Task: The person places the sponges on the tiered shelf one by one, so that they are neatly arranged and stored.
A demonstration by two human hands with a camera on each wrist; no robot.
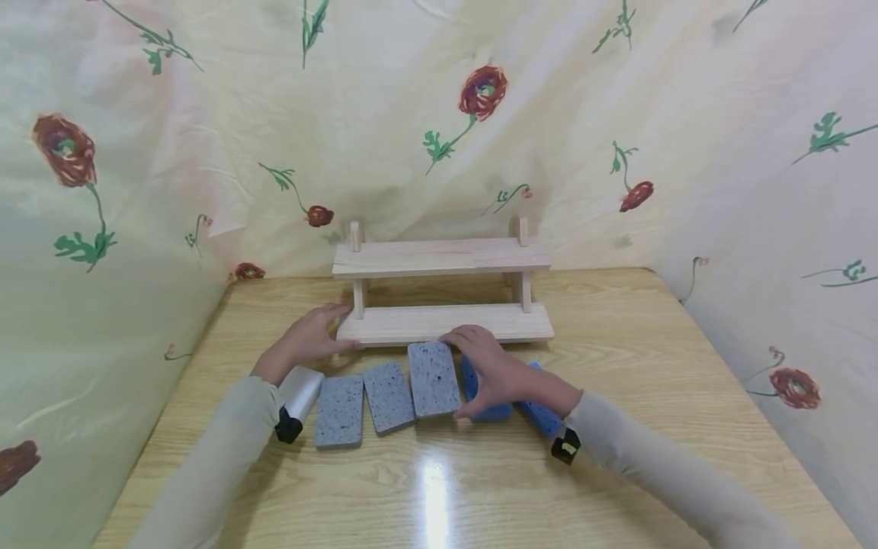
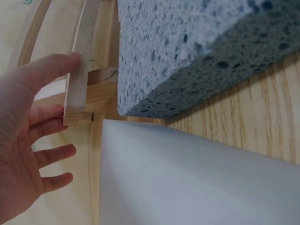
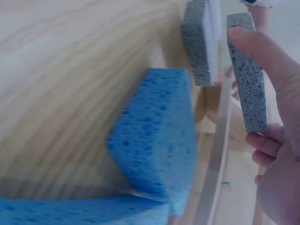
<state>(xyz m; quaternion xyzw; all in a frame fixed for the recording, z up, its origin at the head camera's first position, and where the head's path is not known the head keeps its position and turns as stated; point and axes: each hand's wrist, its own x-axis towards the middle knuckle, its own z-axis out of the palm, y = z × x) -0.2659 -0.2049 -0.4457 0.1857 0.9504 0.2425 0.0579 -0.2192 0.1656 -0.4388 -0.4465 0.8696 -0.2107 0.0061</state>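
Observation:
My right hand (image 1: 490,374) grips a speckled grey sponge (image 1: 434,379) between thumb and fingers. In the right wrist view this sponge (image 3: 248,75) is raised off the table, its narrow side showing. At the left end of a two-tier wooden rack (image 1: 439,324), my left hand (image 1: 312,335) holds the lower board, with the thumb on one side and fingertips on the other in the left wrist view. Two more grey sponges (image 1: 339,412) lie on the table between the hands. Beneath the right hand and wrist are a blue sponge (image 1: 492,412) and another blue sponge (image 1: 542,415), both partly covered.
A smooth white block (image 1: 302,390) lies under the left wrist, left of the grey sponges. The rack's upper shelf (image 1: 439,257) is bare pale wood. Flowered cloth (image 1: 384,114) hangs behind and beside the wood-grain table (image 1: 384,496).

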